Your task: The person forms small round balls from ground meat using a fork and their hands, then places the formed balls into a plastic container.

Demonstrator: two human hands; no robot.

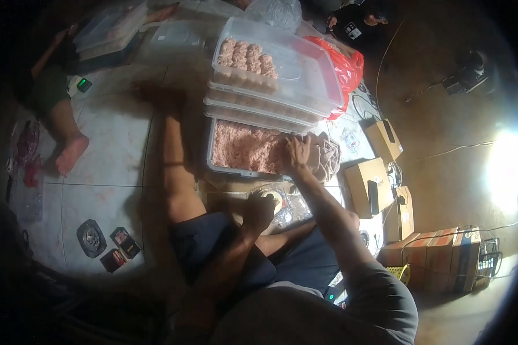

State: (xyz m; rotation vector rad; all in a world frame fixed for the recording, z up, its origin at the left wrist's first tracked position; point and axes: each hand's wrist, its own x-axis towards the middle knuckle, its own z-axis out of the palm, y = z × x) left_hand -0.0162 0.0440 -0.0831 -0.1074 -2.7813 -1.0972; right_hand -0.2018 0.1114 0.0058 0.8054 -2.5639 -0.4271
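Note:
A rectangular plastic tub (237, 173) filled with a pinkish crumbly mass (246, 146) lies before me. My right hand (298, 151) rests on the right part of that mass, fingers spread, beside a crumpled patterned cloth or bag (324, 157). Nearer my lap, my left hand (259, 211) is in shadow next to a pale round roll (277, 202), perhaps tape; whether it grips anything is unclear. Behind the tub stand stacked translucent plastic containers (311, 82), the top one holding rows of pinkish clumps (246, 58).
Cardboard boxes (369, 185) and cables stand at the right. A red plastic bag (349, 71) lies behind the stack. An ashtray (91, 238) and small packs (125, 242) lie on the tiles at lower left. Another person's foot (72, 153) is at left; others sit farther back.

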